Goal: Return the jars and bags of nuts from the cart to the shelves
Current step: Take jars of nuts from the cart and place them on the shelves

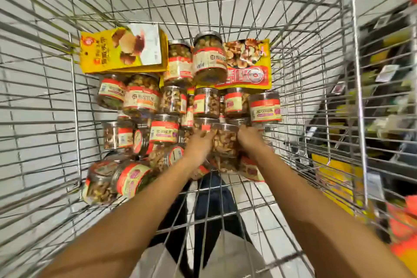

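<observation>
Many jars point(142, 99) and bags point(121, 49) fill the cart point(75, 97), so much seems left; left hand point(199, 140) and right hand point(249, 136) grip 1 clear jar point(225, 140).

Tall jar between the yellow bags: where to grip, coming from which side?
Grip the tall jar's labelled middle, coming from above. It seems to lie on top of the pile, round side up; a neighbouring jar crowds its left.
</observation>
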The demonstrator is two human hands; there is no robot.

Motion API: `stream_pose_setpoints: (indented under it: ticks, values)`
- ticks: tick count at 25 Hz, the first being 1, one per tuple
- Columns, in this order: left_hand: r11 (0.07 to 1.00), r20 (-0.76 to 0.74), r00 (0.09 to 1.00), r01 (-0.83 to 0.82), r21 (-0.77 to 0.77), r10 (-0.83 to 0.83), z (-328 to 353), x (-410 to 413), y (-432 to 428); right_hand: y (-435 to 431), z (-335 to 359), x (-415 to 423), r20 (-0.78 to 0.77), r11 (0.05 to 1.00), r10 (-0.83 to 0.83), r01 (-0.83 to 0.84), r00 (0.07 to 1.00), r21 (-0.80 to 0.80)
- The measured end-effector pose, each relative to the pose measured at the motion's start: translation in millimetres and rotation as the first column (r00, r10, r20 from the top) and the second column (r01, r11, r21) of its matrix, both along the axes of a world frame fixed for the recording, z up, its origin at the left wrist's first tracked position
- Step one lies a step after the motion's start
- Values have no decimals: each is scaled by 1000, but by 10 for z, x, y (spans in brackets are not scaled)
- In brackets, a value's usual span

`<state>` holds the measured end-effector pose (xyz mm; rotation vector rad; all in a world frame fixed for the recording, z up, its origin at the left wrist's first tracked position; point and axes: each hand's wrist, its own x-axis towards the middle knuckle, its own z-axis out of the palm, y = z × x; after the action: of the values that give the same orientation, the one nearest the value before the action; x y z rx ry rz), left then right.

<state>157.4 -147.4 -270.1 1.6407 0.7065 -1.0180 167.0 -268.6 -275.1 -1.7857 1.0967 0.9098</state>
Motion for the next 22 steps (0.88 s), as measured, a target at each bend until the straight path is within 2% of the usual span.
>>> stream_pose_setpoints:
  ticks: [1, 3, 4, 6, 7, 8, 9, 10, 11, 13, 15, 17, 18, 20, 21, 22]
  values:
    - [998, 21, 999, 46, 37, -47, -161, -26, -140, -41, -71, 42, -23, 999, 45, -46, 999, -19]
    - [986, 49, 991, 117, 119, -123, -346, -51, -330, -117, -159, 30, -18, 998, 5, -6, 1000, -65]
    - [989, 53, 993, 96, 114, -103, -366, -38, -383, -175, -203, 45, 2, 992, -9, 9, 1000, -127]
    - [994, 75, 994, -86, 63, 82, -357, 24, -345, -214, -176, 99, 26, 985, 35, -30, 999, -172]
    - [981, 89, 978, -193, 17, 190, -351, 56, -276, -206, -98, 135, 42, 988, 69, -62, 997, -142]
    - [968, 84, 964, -252, -6, 252, -314, 96, -178, -215, -64, 157, 119, 998, 4, 3, 993, -63]
    - [953, 82, 949, -301, -48, 304, -253, 161, -72, -207, -6, 211, 174, 987, -148, 133, 974, 93]
    - [939, 68, 941, -324, -115, 333, -200, 214, 32, -187, 48, 254, 179, 933, -318, 274, 931, 233]
    - [921, 38, 937, -334, -200, 348, -146, 240, 108, -172, 61, 283, 164, 878, -425, 362, 890, 313]
    - [916, 36, 954, -276, -290, 298, 27, 291, 152, -106, 85, 349, 39, 785, -500, 434, 865, 442]
    - [978, 229, 965, -83, -193, 127, 150, 338, 120, 9, 189, 339, -106, 685, -495, 462, 862, 563]
    - [998, 422, 906, 41, -53, -15, 175, 430, 191, 117, 231, 273, -187, 606, -498, 494, 847, 624]
    - [999, 454, 890, 48, -3, -41, 122, 476, 268, 151, 206, 240, -175, 628, -485, 480, 857, 613]
    - [992, 450, 893, -74, 103, 20, -141, 510, 560, 183, 131, 226, -115, 695, -447, 425, 887, 579]
    - [962, 429, 901, -168, 214, 62, -370, 497, 768, 204, 97, 259, -105, 690, -450, 420, 887, 589]
    - [914, 362, 931, -184, 362, 44, -605, 470, 969, 232, 21, 311, -98, 703, -443, 413, 891, 579]
